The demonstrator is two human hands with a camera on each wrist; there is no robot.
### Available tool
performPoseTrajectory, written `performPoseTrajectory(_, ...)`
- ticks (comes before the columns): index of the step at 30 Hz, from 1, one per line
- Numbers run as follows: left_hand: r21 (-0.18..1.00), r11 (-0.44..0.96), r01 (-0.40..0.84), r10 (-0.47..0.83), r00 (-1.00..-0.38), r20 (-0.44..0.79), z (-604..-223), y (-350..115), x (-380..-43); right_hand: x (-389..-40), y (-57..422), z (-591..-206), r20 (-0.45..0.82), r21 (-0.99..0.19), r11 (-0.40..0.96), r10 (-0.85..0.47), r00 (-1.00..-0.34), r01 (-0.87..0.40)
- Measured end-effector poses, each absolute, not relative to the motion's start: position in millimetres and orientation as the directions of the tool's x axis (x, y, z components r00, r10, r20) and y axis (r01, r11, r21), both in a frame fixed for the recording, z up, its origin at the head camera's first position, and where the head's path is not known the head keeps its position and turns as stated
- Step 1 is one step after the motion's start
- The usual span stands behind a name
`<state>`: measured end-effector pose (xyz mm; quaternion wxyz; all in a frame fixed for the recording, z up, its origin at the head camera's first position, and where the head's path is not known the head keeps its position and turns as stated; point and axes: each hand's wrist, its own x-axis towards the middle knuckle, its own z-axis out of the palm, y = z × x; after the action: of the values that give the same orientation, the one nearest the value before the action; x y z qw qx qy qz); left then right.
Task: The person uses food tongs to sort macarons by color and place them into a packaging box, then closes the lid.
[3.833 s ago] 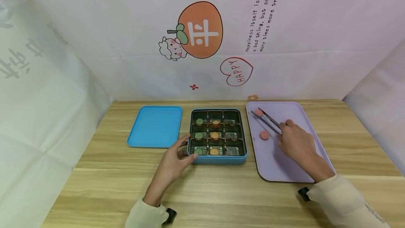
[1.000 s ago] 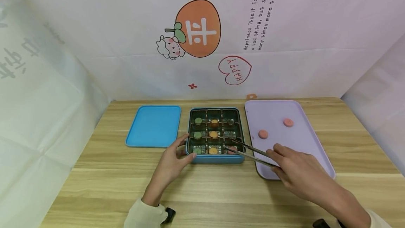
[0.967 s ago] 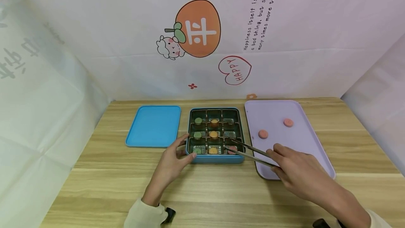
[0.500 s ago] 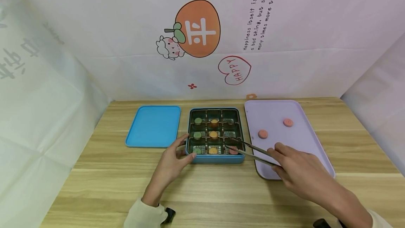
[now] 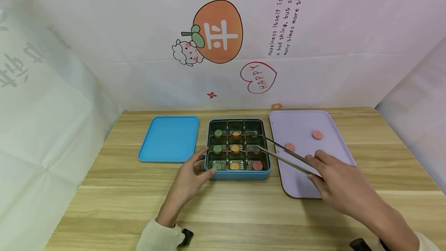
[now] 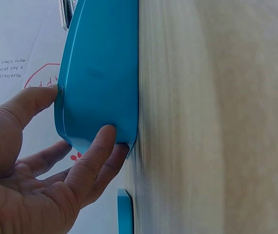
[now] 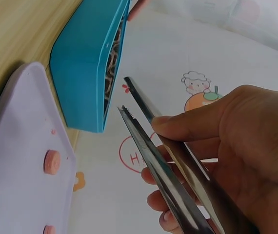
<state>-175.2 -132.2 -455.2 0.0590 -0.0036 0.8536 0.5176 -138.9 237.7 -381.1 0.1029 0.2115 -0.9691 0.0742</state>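
Note:
My left hand [image 5: 189,179] holds the near left corner of a blue tin [image 5: 240,176], thumb on the rim and fingers against the side. Green, yellow and pink round cookies sit in the tin's dark divided insert; the pink cookie [image 5: 257,165] lies in the near right compartment. My right hand [image 5: 343,181] grips metal tongs [image 7: 153,161]. Their tips are spread, with nothing between them, over the tin's right edge in the head view. Two pink cookies lie on the lilac tray [image 5: 306,181]: one [image 5: 317,134] farther right, one [image 5: 290,146] partly behind the tongs.
A flat blue lid [image 5: 168,138] lies left of the tin on the wooden table [image 5: 223,212]. The lilac tray stands close to the tin's right side. A printed white cloth [image 5: 156,84] hangs behind the table's back edge.
The right hand has carried a pink cookie from the tray into the tin's near right compartment and let it go. The tongs have since lifted and moved back and right. The left hand stays put.

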Motion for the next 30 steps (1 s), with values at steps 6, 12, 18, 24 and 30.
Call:
performPoseTrajectory(6, 0.883, 0.464, -0.072, 0.053, -0.993, -0.109, -455, -132, -175, -141, 247, -385, 0.252, -0.102, 0.915, -0.355, -0.900, -0.389)
performPoseTrajectory(12, 0.884, 0.463, -0.069, 0.053, -0.993, -0.105, -455, -132, -175, -147, 258, -391, 0.246, -0.082, 0.928, -0.334, -0.910, -0.362)
performPoseTrajectory(18, 0.882, 0.468, -0.058, 0.057, -0.994, -0.096, -455, -132, -176, -154, 268, -401, 0.194, -0.093, 0.941, -0.302, -0.933, -0.324)
performPoseTrajectory(24, 0.882, 0.467, -0.062, 0.056, -0.993, -0.100, -455, -132, -175, -159, 275, -410, 0.200, -0.086, 0.943, -0.301, -0.932, -0.323)
performPoseTrajectory(30, 0.883, 0.465, -0.062, 0.056, -0.993, -0.100, -455, -132, -175, -161, 278, -415, 0.179, -0.092, 0.943, -0.300, -0.937, -0.319)
